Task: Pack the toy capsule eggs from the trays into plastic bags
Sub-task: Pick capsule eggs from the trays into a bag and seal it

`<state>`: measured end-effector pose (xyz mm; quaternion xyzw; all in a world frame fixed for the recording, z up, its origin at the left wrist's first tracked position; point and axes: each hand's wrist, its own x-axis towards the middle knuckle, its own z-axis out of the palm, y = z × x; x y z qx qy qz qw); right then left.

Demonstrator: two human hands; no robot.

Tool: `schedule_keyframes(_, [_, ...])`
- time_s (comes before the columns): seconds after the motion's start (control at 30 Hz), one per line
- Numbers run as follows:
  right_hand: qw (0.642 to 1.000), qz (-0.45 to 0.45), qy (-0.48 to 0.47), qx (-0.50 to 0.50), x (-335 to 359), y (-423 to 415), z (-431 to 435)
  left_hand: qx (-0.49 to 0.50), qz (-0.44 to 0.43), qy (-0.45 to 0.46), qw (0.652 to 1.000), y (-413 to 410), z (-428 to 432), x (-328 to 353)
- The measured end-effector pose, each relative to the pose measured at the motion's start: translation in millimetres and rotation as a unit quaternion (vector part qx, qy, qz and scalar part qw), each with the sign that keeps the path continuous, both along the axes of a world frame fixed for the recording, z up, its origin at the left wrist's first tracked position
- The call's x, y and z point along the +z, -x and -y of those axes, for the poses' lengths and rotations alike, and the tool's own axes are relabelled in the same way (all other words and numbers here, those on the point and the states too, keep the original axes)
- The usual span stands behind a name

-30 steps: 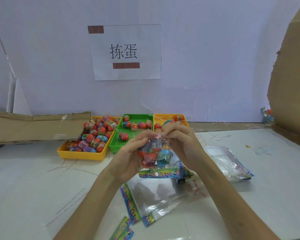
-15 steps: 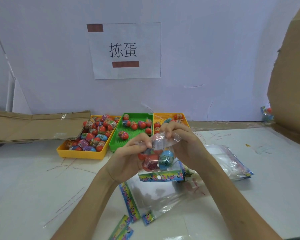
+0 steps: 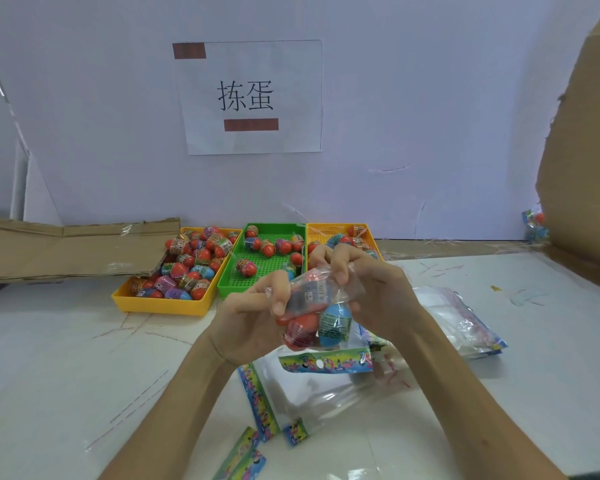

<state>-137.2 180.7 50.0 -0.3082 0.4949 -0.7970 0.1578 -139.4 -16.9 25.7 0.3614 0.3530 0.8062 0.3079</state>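
Sealing step, by the look of it. Holds a bag (image 3: 321, 296) at frame centre, off the table (image 3: 66, 358), with eggs (image 3: 335, 322) inside: one red and one blue low down, something darker above them. Pinches the bag's upper edge at its left end with the left hand (image 3: 253, 317), thumb and fingers curled onto the plastic. Grips the right end with the right hand (image 3: 371, 292), fingers curled over the top fold, thumb hidden behind. Cannot tell whether the mouth is pressed closed along its whole length.

Just above the hands, three trays in a row: yellow tray (image 3: 160, 306) at left centre, heaped with eggs; green tray (image 3: 257, 271) in the middle, holding a scattered few; orange tray (image 3: 374, 244) to the right, partly hidden behind the right hand. Plenty left to pack, judging by that.

Below the hands, empty bags (image 3: 312, 393) lying flat on the table; a stack (image 3: 465, 320) of more at right centre.

Next, probably: run the pinch along the mouth until closed, keeping the eggs low so none crowd the seal, then set the bag aside and take an empty one. Calls for light, even pressure, thin plastic being likely to slip or crease.
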Motion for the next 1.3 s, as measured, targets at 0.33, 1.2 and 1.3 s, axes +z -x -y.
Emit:
schedule_keyframes(0.33, [0.999, 0.016, 0.034, 0.009, -0.2, 0.9, 1.1, 0.095, 0.008, 0.033, 0.995, -2.6, 0.0, 0.7])
schedule_keyframes(1.2, [0.981, 0.063, -0.051, -0.176, -16.4, 17.7, 15.7, 0.293, 0.095, -0.055, 0.95, 5.4, 7.4, 6.6])
schedule_keyframes(1.3, [0.979, 0.099, -0.04, -0.172, -16.6, 18.1, 16.9, 0.27, 0.086, -0.077, 0.956, 3.6, 5.2, 6.8])
